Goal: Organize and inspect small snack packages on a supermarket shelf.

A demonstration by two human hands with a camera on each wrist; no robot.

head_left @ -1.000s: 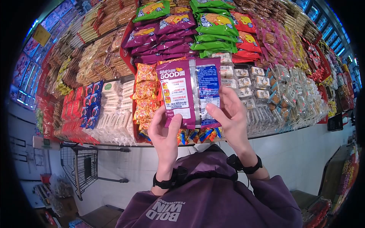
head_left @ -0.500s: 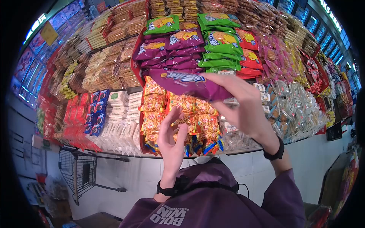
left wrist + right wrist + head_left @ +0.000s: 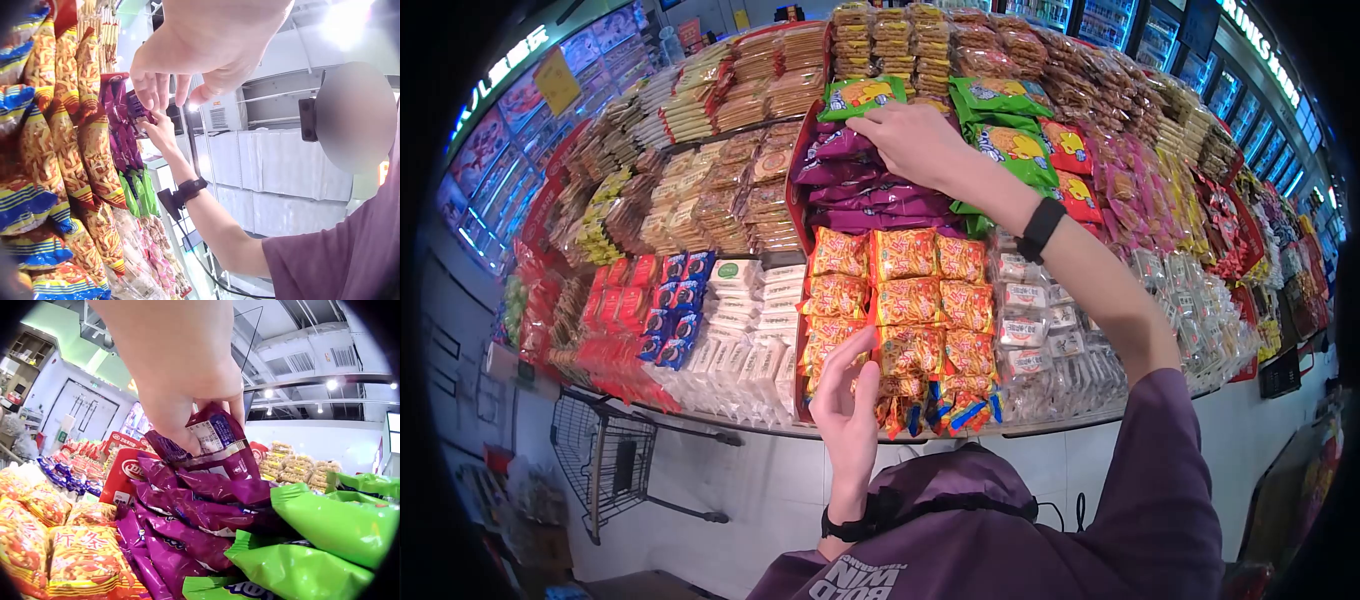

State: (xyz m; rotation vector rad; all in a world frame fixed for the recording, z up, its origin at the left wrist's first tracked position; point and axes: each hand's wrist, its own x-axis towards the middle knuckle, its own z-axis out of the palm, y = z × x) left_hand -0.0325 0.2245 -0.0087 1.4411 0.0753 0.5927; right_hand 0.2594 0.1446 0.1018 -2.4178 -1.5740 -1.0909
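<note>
My right hand point(image 3: 915, 145) reaches to the far part of the display, over a stack of purple snack packets point(image 3: 880, 205). In the right wrist view its thumb and fingers pinch a purple noodle-snack packet point(image 3: 215, 442), its printed back showing, right at the top of the stack. Green packets point(image 3: 325, 525) of similar make lie beside that stack. My left hand point(image 3: 847, 415) hovers with nothing in it near the front edge, fingers loosely bent, over orange-yellow snack packets point(image 3: 908, 300).
A red divider point(image 3: 800, 195) borders the purple stack on its left. White-wrapped packets point(image 3: 735, 300) and clear-wrapped ones point(image 3: 1070, 350) flank the orange-yellow ones. Red packets point(image 3: 1072, 195) lie right of the green. A shopping cart point(image 3: 615, 460) stands at the lower left.
My right hand has carried the purple packet from in front of me, where both hands held it, forward to the purple stack. The left hand let go and stays near the front.
</note>
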